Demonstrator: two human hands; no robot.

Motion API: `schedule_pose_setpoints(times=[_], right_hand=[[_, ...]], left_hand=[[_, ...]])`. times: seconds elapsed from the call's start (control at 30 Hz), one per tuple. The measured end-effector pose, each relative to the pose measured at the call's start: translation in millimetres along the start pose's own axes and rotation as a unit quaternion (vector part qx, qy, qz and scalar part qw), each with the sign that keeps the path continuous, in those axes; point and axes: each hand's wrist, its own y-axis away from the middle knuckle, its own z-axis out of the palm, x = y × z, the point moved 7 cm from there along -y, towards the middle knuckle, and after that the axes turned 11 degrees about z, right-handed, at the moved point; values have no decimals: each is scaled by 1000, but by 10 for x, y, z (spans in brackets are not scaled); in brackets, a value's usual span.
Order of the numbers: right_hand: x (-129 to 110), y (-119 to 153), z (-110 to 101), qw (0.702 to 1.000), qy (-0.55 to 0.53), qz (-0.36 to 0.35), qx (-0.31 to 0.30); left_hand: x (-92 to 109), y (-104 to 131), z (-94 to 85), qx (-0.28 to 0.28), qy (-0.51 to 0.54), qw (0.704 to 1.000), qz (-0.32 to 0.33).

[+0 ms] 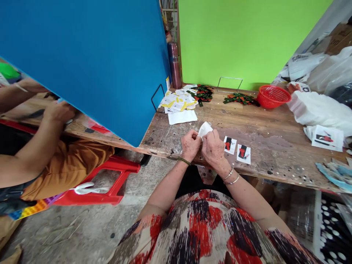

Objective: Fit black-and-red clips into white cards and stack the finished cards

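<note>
My left hand (pixel 190 145) and my right hand (pixel 213 148) meet near the table's front edge. Between them is a small white paper or packet (pixel 205 128), pinched by the fingers of both; what is inside it, if anything, cannot be seen. Just right of my right hand lie two white cards or packets, one nearer (pixel 230 145) and one further right (pixel 243 154), each showing black and red shapes. Behind my hands rests a white folded sheet or stack (pixel 182 117), in front of a loose heap of white and yellow slips (pixel 178 99).
Two piles of dark green and orange pieces (pixel 204 93) lie at the back, beside a red basket (pixel 272 96). A flask (pixel 175 66) stands between blue (pixel 110 55) and green (pixel 233 40) panels. Rightward are more cards (pixel 327 138) and white bags (pixel 321 110). Another person's arm (pixel 35 143) works at left.
</note>
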Motion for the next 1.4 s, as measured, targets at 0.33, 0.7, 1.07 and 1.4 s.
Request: schedule_pose_setpoints(times=[0.33, 0.7, 1.07, 1.4], right_hand=[[180, -170, -151, 999, -8, 1, 43], [79, -11, -234, 986, -131, -93, 38], [425, 76, -468, 971, -215, -84, -66], [2171, -43, -606, 958, -17, 201, -204]], left_hand=[[215, 286, 130, -14, 126, 992, -17], [263, 303, 335, 34, 580, 718, -383], [263, 375, 523, 46, 538, 742, -397], [769, 771, 1100, -190, 484, 752, -405]])
